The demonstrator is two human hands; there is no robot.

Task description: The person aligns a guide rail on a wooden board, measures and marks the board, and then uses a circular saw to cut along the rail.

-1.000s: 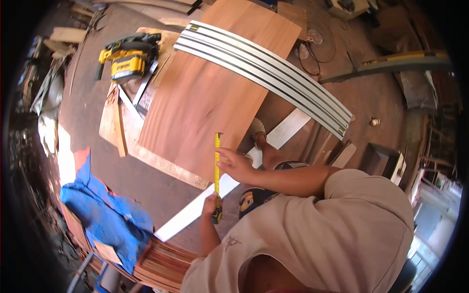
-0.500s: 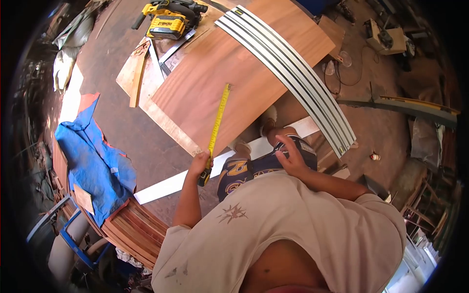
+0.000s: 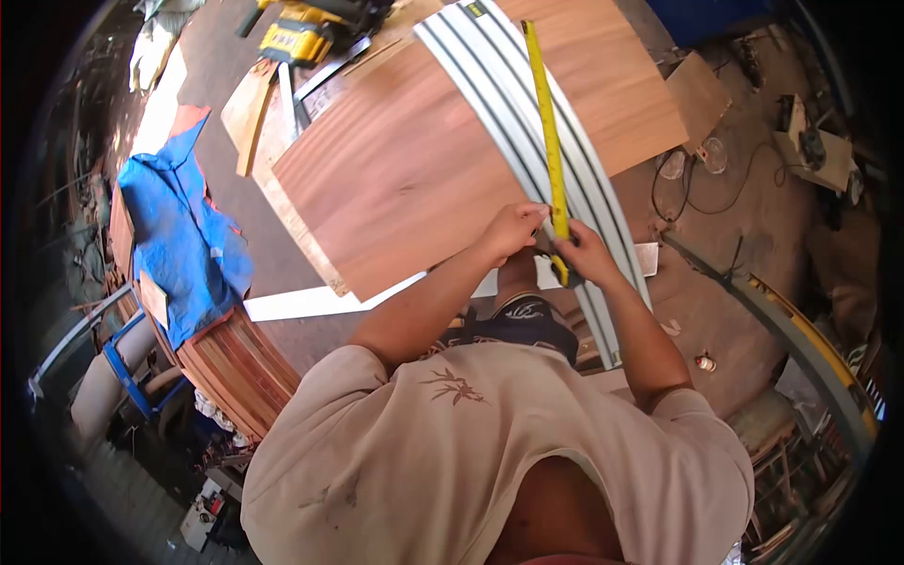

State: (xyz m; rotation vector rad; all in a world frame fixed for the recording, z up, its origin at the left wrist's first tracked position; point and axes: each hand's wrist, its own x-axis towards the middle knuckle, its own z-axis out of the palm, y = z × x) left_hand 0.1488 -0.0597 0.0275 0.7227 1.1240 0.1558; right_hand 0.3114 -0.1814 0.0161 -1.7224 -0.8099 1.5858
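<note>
A tape measure (image 3: 554, 155) has its yellow blade pulled out and lying over the silver grooved guide rail (image 3: 490, 89). My right hand (image 3: 589, 254) is closed around its dark case near the rail's lower part. Just left of the blade, my left hand (image 3: 513, 233) has its fingers curled together at the rail's edge; what they grip, if anything, is hidden. Under the rail lies a reddish-brown wood panel (image 3: 386, 179), with its near edge before my legs.
A yellow-and-black power tool (image 3: 297, 38) sits at the upper left, beside a wooden strip (image 3: 250, 118). A blue tarp (image 3: 184, 245) covers stacked boards (image 3: 235, 367) on the left. A long white strip (image 3: 325, 303) lies below the panel. Cables (image 3: 692, 193) run on the right floor.
The tape measure has gone from my left hand to my right and moved right, from the panel onto the rail. Both hands have come close together. The view has shifted.
</note>
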